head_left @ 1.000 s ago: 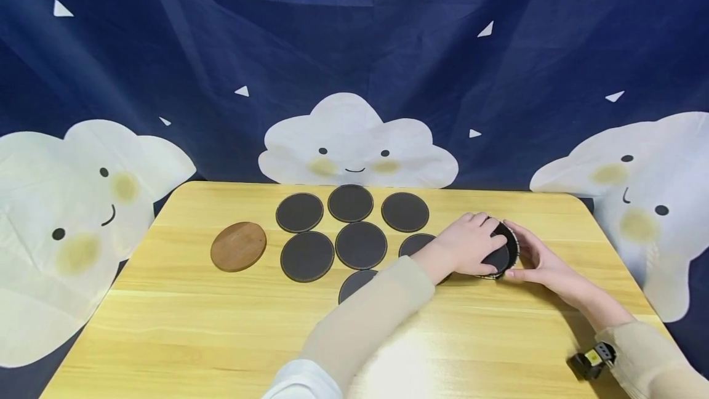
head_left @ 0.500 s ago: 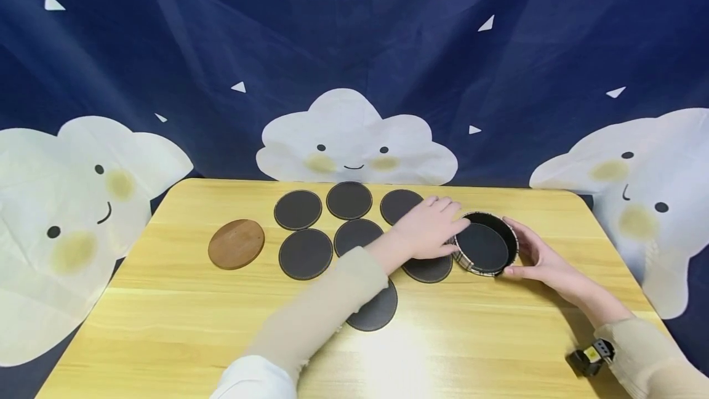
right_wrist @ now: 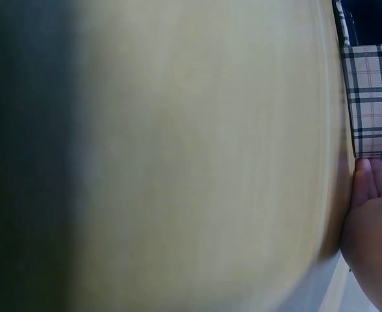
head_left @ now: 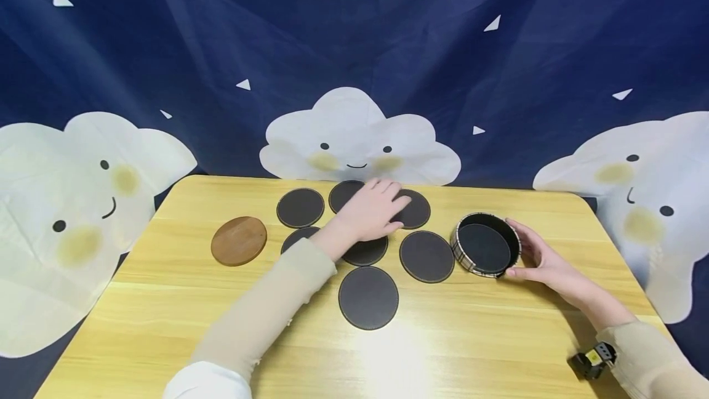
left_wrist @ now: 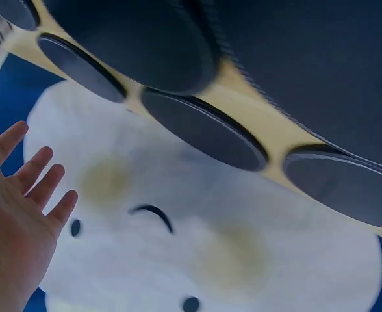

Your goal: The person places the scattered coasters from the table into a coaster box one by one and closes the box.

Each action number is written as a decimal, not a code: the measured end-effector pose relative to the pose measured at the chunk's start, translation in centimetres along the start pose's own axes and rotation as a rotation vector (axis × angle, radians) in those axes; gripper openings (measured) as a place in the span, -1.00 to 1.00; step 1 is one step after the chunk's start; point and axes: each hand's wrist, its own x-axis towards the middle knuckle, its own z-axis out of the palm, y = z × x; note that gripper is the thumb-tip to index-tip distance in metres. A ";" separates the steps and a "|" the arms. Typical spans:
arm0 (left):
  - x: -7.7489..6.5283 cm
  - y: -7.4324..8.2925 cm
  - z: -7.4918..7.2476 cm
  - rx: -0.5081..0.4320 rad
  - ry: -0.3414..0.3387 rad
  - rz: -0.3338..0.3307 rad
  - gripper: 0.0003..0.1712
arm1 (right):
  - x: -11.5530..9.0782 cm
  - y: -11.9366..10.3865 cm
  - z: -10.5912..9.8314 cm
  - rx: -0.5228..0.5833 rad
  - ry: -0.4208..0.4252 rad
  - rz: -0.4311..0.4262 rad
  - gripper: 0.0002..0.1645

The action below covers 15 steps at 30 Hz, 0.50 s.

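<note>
In the head view, my left hand (head_left: 370,209) hovers over the black round coasters with nothing in it. The left wrist view shows its fingers (left_wrist: 38,170) spread. Partly behind it are the back right coaster (head_left: 415,209), the back middle coaster (head_left: 342,194) and the centre coaster (head_left: 365,253). My right hand (head_left: 543,263) grips the right side of a round coaster holder (head_left: 461,250), thumb in front and fingers behind. The holder stands upright with a black inside; its plaid wall (right_wrist: 376,97) shows in the right wrist view.
More black coasters lie flat: one at the front (head_left: 368,298), one beside the holder (head_left: 425,256), one at back left (head_left: 300,207), one half under the left sleeve (head_left: 293,239). A brown wooden disc (head_left: 238,241) lies left. A cloud-print curtain (head_left: 354,48) hangs behind the wooden table (head_left: 166,300).
My left hand has drawn out of the holder and moved left over the coasters, uncovering the holder's inside and the front coaster. My right hand stays on the holder.
</note>
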 end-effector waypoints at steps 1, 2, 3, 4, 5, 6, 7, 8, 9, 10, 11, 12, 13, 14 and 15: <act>-0.4 -0.5 0.0 0.000 0.004 -0.010 -0.35 | 0.0 0.0 0.0 -0.003 0.002 0.004 0.19; -0.8 -0.9 0.1 -0.005 0.001 -0.023 -0.35 | 0.0 0.1 0.0 -0.004 0.002 0.005 0.19; -1.1 -1.3 0.2 -0.008 0.000 -0.034 -0.36 | 0.0 0.1 -0.1 -0.004 0.002 0.004 0.19; -1.5 -1.8 0.3 -0.007 0.000 -0.041 -0.37 | 0.0 0.2 -0.1 -0.004 0.002 0.004 0.19; -1.8 -2.3 0.5 -0.009 0.003 -0.050 -0.39 | 0.0 0.2 -0.1 -0.001 0.001 0.004 0.19; -2.1 -2.7 0.7 -0.005 0.004 -0.064 -0.41 | 0.0 0.2 -0.1 0.000 0.001 0.003 0.19; -2.4 -3.1 0.9 -0.002 -0.001 -0.076 -0.42 | 0.0 0.2 -0.1 0.001 0.000 0.004 0.20; -2.7 -3.4 1.1 -0.002 -0.012 -0.090 -0.43 | 0.0 0.2 -0.1 0.002 0.000 0.003 0.20; -3.0 -3.8 1.3 0.002 -0.017 -0.102 -0.43 | 0.0 0.2 -0.1 0.003 0.000 0.003 0.20; -3.4 -4.1 1.6 0.003 -0.023 -0.113 -0.44 | 0.0 0.2 -0.1 0.003 -0.001 0.003 0.20; -3.7 -4.4 1.7 0.000 -0.033 -0.127 -0.43 | 0.0 0.2 -0.1 0.002 -0.001 0.002 0.19; -4.0 -4.7 1.9 0.000 -0.040 -0.138 -0.42 | 0.0 0.2 -0.1 0.002 -0.001 0.002 0.19; -4.3 -4.9 2.0 -0.005 -0.053 -0.150 -0.41 | 0.0 0.2 -0.1 0.003 -0.002 0.002 0.19; -4.5 -5.2 2.2 -0.015 -0.061 -0.164 -0.40 | 0.0 0.2 0.0 0.004 -0.002 0.001 0.19; -4.8 -5.4 2.3 -0.024 -0.067 -0.176 -0.40 | 0.0 0.2 0.0 0.004 -0.003 0.000 0.19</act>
